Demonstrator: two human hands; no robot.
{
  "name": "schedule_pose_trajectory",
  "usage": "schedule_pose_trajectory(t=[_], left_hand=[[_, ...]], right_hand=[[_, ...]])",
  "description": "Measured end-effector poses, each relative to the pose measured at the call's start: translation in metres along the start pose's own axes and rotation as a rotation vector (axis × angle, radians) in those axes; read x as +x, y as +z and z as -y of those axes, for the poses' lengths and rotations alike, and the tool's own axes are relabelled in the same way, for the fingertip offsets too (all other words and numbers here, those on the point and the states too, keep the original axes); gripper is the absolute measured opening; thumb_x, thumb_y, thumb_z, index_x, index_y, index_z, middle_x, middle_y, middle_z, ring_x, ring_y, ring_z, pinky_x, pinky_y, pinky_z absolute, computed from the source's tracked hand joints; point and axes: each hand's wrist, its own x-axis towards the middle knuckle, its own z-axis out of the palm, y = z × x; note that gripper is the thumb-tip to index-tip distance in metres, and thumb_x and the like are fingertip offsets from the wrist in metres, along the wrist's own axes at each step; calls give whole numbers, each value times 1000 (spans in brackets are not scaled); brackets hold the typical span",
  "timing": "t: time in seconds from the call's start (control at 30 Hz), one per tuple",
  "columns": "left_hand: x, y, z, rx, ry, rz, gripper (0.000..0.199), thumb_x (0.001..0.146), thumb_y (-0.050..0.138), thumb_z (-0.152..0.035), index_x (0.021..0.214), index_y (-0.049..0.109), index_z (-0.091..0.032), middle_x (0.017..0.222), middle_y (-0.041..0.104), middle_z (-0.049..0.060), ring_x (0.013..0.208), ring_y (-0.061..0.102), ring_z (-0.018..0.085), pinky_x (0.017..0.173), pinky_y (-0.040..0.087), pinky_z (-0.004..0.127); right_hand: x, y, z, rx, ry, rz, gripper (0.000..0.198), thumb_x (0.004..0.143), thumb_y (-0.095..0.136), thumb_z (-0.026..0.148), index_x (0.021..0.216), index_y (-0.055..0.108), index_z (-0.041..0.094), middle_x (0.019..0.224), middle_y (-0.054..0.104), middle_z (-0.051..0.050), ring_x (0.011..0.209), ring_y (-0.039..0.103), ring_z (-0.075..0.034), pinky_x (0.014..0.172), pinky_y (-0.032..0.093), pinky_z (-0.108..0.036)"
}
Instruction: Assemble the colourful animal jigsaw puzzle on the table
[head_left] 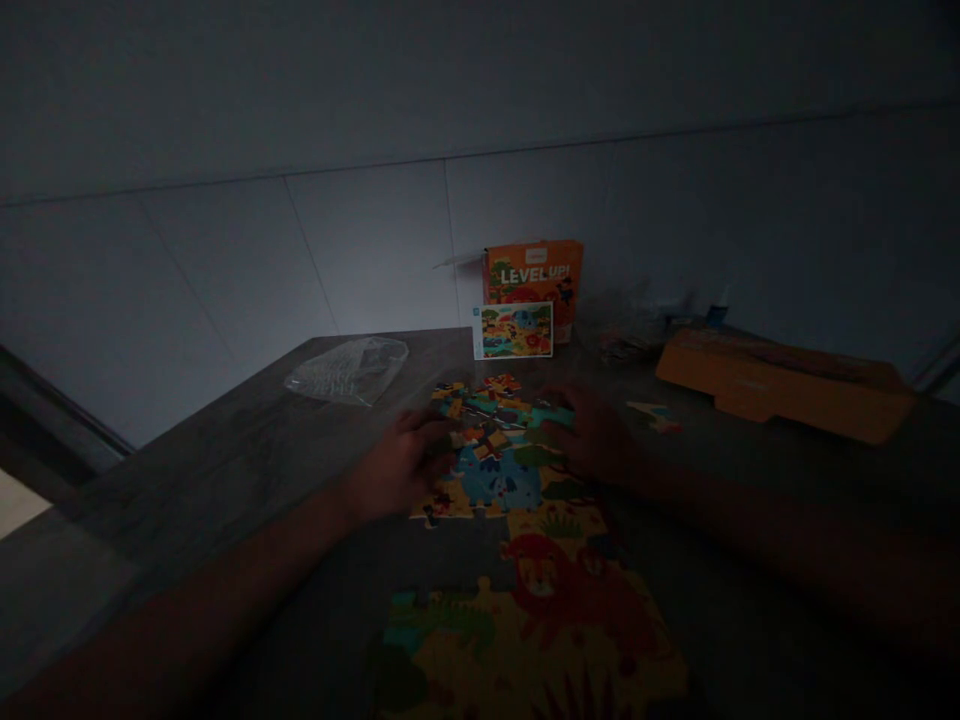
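Note:
A partly joined jigsaw puzzle [555, 670] with a red lion and a green crocodile stretches over the dim table. Its far section [499, 485] shows a blue animal, and loose puzzle pieces [491, 440] lie heaped on that section. My left hand [405, 465] is at the left edge of the far section, fingers apart and slightly bent. Across from it, my right hand [596, 435] has its fingers spread at the right edge, beside a teal-green part. Nothing shows held in either hand. Darkness hides exactly where the fingertips touch.
Behind the puzzle, a picture card [516, 331] leans against an orange box [534, 270] marked "LEVEL UP!". A clear plastic bag [349, 370] lies at left. Right of my right hand are a few pieces [655, 416] and an open orange box part [780, 385]. A wall stands behind.

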Motion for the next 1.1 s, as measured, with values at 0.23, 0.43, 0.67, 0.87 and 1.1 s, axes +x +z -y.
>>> schedule_pose_trajectory(t=[0.23,0.43,0.67,0.87,1.1], left_hand=[[-4,-9,-32,-124,407,212,61,97,61,-27,155,41,-28,158,45,8,150,35,30,124,27,55],[-6,-4,-32,-164,335,275,68,96,62,-26,159,34,-23,151,54,11,147,41,31,123,30,58],[-7,-2,-30,-146,300,306,76,94,63,-26,161,27,-24,157,45,13,145,43,33,119,36,58],[-8,2,-24,-59,249,200,72,93,66,-31,158,36,-25,157,46,15,153,26,35,120,26,65],[-5,-3,-10,-49,123,29,65,97,62,-38,156,39,-24,162,37,15,154,23,34,119,36,55]], right_hand=[[-10,-10,17,193,-489,-33,17,102,53,27,118,57,22,109,62,-9,101,63,-22,85,56,-37],[-9,-9,17,215,-590,77,18,105,47,24,120,57,22,109,62,-9,101,62,-20,87,56,-35],[-7,-7,23,252,-594,127,28,105,41,17,130,54,19,118,59,-12,113,59,-21,97,54,-38],[-7,-10,21,297,-598,191,42,102,52,23,143,44,20,132,53,-16,130,50,-25,108,47,-47],[-11,-9,16,256,-529,291,70,96,58,28,158,26,20,156,36,-20,145,36,-29,116,38,-50]])
